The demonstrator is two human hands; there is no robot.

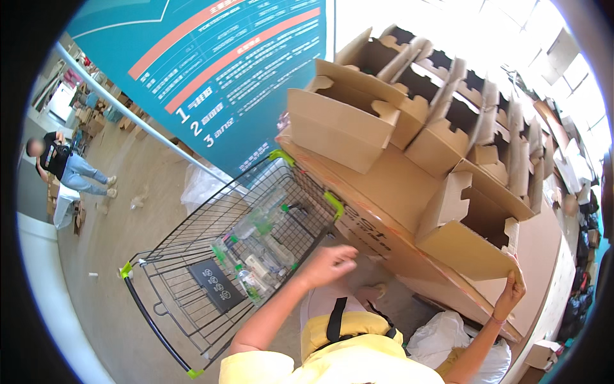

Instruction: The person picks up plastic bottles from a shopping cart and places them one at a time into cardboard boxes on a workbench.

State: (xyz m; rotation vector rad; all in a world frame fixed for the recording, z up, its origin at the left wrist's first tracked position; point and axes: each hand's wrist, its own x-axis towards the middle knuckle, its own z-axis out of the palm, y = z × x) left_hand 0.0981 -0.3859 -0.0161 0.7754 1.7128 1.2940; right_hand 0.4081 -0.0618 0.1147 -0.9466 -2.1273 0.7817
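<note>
Head view's got our right hand (511, 291) pinching the edge of an open carton (448, 249) on the big cardboard box (396, 185), left hand (329, 264) curled shut near the cart (217, 288), so we're probably positioning that carton, and shifting it likely calls for both hands.

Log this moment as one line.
left hand: curled, near shopping cart | right hand: gripping right end of open cardboard box | shopping cart: holds plastic bottles | several open boxes: on large carton
</note>
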